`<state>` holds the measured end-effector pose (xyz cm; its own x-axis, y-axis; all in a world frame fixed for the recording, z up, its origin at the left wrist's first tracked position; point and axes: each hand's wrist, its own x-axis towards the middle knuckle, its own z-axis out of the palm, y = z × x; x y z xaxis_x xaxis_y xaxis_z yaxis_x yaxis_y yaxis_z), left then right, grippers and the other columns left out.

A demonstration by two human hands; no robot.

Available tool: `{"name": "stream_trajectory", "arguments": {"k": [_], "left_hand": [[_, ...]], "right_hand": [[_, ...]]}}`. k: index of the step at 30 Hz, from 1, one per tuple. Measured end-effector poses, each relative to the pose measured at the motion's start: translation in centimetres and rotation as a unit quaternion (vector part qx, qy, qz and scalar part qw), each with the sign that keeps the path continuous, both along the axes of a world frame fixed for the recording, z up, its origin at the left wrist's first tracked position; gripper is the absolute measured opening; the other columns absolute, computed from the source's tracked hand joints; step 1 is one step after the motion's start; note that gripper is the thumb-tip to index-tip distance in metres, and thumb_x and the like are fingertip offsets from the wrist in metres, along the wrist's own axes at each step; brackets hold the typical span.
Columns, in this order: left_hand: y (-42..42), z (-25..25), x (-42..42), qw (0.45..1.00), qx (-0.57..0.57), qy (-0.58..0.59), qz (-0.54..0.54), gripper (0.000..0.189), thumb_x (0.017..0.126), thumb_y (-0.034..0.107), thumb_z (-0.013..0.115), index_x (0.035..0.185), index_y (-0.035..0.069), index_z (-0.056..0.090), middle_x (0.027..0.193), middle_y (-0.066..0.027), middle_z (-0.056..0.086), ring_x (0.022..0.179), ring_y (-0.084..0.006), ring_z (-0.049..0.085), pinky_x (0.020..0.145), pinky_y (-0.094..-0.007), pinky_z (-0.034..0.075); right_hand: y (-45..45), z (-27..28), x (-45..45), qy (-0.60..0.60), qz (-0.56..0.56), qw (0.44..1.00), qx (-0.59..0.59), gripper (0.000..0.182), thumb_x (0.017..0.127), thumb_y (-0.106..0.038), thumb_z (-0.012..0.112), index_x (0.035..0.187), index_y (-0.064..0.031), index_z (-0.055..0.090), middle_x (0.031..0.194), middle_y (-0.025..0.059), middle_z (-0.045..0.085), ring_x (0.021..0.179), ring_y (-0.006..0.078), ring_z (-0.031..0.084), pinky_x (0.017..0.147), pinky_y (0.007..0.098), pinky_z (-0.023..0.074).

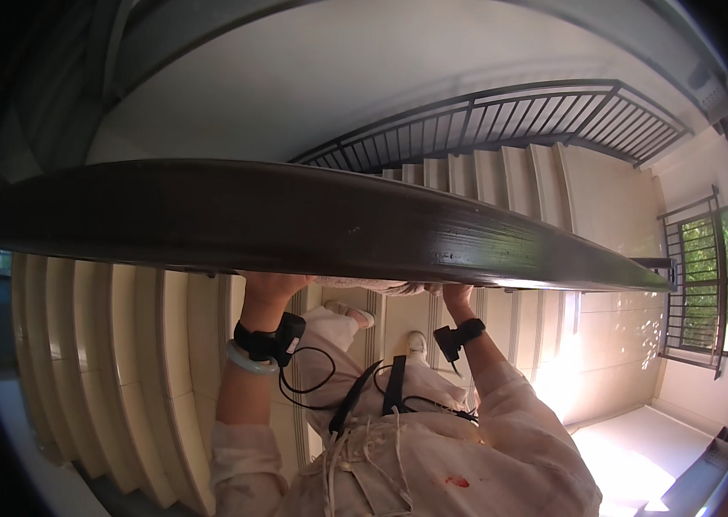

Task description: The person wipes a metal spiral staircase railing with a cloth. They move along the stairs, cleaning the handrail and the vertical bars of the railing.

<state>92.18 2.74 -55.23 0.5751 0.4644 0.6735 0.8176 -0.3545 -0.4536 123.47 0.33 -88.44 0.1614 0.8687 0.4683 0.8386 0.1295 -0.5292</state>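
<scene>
A broad dark brown stair handrail (338, 220) crosses the view just in front of me. My left hand (277, 284) is at its lower edge, with the fingers hidden beneath the rail. To the right, my right hand (458, 294) is at the same edge, its fingers mostly hidden too. Between the hands, a strip of greyish-pink cloth (374, 284) shows under the rail, and the right fingertips seem to touch it. Each wrist wears a black strapped device with a cable; a pale bangle (251, 360) circles the left wrist.
Tiled steps (125, 362) lie at the left and under my feet. Beyond the rail, another flight (493, 178) has a dark metal balustrade (467, 123). A landing (619, 342) with a barred window (716, 278) is at the right. Cables hang near my waist.
</scene>
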Motion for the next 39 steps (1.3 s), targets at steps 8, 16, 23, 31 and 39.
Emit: {"name": "stream_trajectory", "arguments": {"k": [8,16,23,31,39], "left_hand": [[-0.2,2.3,1.3,0.994,0.035,-0.089,0.051,0.048,0.083,0.047,0.054,0.113,0.009,0.060,0.121,-0.0140,0.051,0.110,-0.0342,0.049,0.086,-0.0528,0.037],[-0.8,4.7,1.9,0.990,-0.002,-0.132,0.047,0.032,0.076,0.039,0.061,0.094,0.013,0.066,0.092,-0.0080,0.061,0.082,-0.0270,0.061,0.064,-0.0388,0.046],[-0.5,3.9,1.4,0.993,0.010,-0.115,0.038,0.031,0.078,0.042,0.059,0.090,0.014,0.067,0.093,-0.0058,0.062,0.085,-0.0264,0.061,0.072,-0.0426,0.045],[0.3,3.3,2.0,0.990,0.051,-0.134,0.016,0.027,0.079,0.040,0.058,0.088,0.016,0.067,0.092,-0.0055,0.062,0.082,-0.0253,0.062,0.069,-0.0383,0.046],[-0.3,2.9,1.0,0.991,-0.021,-0.113,0.062,0.033,0.079,0.040,0.059,0.098,0.015,0.066,0.093,-0.0068,0.062,0.077,-0.0258,0.062,0.061,-0.0381,0.046]], "right_hand": [[0.0,3.6,-1.0,0.342,-0.078,0.920,-0.176,0.039,0.064,-0.021,0.076,0.094,0.0013,0.063,0.086,0.0192,0.067,0.083,0.0335,0.065,0.073,0.0404,0.0497],[-0.6,13.3,-3.4,0.427,-0.062,0.902,-0.002,0.037,0.069,-0.010,0.072,0.100,0.0013,0.054,0.082,0.0132,0.061,0.076,0.0291,0.060,0.071,0.0378,0.0485],[0.4,-0.5,-1.9,0.381,0.009,0.919,-0.098,0.024,0.071,-0.018,0.073,0.081,-0.0025,0.059,0.074,0.0123,0.064,0.070,0.0269,0.063,0.065,0.0390,0.0496],[0.3,1.5,-2.2,0.379,-0.054,0.910,-0.158,0.017,0.073,-0.017,0.070,0.077,-0.0026,0.062,0.066,0.0090,0.062,0.065,0.0210,0.061,0.063,0.0344,0.0481],[0.3,10.3,-4.4,0.426,-0.067,0.900,0.072,0.032,0.077,-0.006,0.068,0.105,-0.0010,0.052,0.090,0.0061,0.063,0.080,0.0166,0.059,0.067,0.0307,0.0487]]}}
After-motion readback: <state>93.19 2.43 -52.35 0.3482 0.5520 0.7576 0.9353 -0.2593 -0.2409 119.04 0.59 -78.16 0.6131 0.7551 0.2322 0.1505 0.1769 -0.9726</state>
